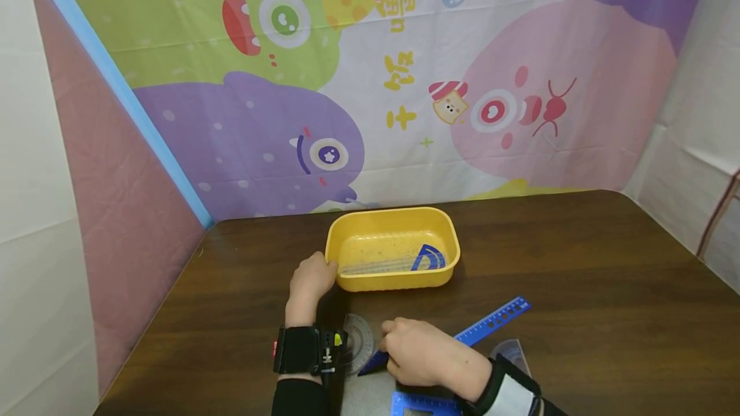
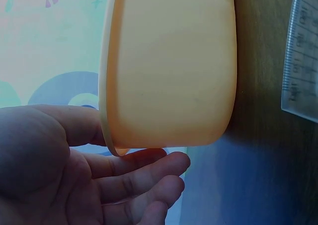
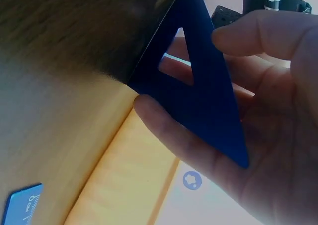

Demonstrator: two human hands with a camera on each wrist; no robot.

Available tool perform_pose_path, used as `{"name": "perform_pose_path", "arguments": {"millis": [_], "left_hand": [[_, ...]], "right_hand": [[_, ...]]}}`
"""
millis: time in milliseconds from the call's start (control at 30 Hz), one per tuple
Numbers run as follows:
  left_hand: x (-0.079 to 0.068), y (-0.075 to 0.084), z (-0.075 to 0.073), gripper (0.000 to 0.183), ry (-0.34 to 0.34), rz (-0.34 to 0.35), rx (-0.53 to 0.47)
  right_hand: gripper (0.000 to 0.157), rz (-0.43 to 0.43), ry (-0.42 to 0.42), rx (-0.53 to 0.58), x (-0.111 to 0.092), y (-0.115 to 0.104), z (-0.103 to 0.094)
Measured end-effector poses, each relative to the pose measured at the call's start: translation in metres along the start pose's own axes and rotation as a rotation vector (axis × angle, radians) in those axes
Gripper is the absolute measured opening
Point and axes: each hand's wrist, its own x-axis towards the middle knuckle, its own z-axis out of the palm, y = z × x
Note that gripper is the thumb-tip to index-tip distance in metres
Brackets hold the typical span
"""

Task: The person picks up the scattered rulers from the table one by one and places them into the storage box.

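My left hand (image 1: 312,278) holds the near left corner of a yellow plastic basket (image 1: 393,282). In the left wrist view, the thumb goes behind the basket's rim (image 2: 105,76) while the other fingers lie at its outer side. Inside the basket are a clear ruler (image 1: 376,266) and a blue protractor (image 1: 429,258). My right hand (image 1: 433,352) grips a blue set square (image 3: 203,91) between thumb and fingers, in front of the basket. The set square's cut-out middle shows in the right wrist view; in the head view the hand hides most of it.
Close around the right hand lie a blue ruler (image 1: 497,320), a clear protractor (image 1: 358,342), a clear, partly hidden piece (image 1: 511,353) and a blue framed piece (image 1: 424,403). A grey flat area (image 1: 367,397) shows at the bottom. A printed cloth (image 1: 405,165) hangs behind the brown table (image 1: 578,262).
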Motion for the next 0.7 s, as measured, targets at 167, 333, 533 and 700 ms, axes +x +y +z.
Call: {"name": "perform_pose_path", "arguments": {"millis": [167,333,533,700], "left_hand": [[0.001,-0.001,0.001,0.030,0.009,0.005,0.010],[0.001,-0.001,0.002,0.030,0.009,0.002,0.008],[0.001,0.000,0.001,0.030,0.010,0.008,0.017],[0.002,-0.001,0.001,0.031,0.010,0.009,0.025]], "right_hand": [[0.010,0.017,0.054,-0.051,-0.003,-0.001,-0.007],[0.011,0.041,0.106,-0.056,-0.010,0.004,-0.020],[0.013,0.078,0.165,-0.027,-0.016,0.016,-0.033],[0.013,0.144,0.294,-0.087,-0.019,0.026,-0.040]]}}
